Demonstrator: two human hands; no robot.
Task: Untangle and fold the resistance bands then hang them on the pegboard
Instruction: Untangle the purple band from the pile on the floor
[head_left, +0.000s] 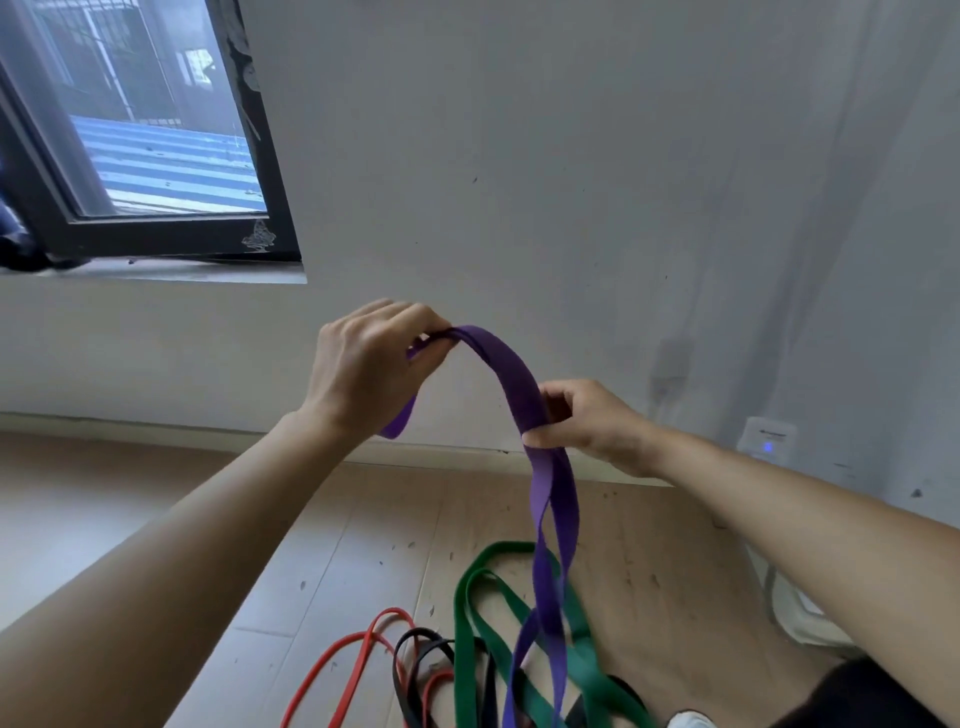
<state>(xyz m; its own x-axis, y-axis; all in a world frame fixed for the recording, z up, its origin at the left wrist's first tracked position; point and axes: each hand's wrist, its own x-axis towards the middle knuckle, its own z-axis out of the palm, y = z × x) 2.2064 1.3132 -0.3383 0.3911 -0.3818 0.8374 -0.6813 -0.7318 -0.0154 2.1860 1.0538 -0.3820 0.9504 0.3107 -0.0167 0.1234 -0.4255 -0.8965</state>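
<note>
Purple band (511, 384) is arching between both hands above the green band (483, 613): left hand (363, 364) is pinching its top, right hand (582, 415) is gripping lower. Its twisted hanging tail is brushing the green band and could snag there.

text: none legible | wall box (764, 439): white, low on right wall, dark strip across its face above a blue light (768, 447), possibly a brand mark, too blurred to read | purple band (511, 379), green band (587, 670): no lettering legible on the faces shown
</note>
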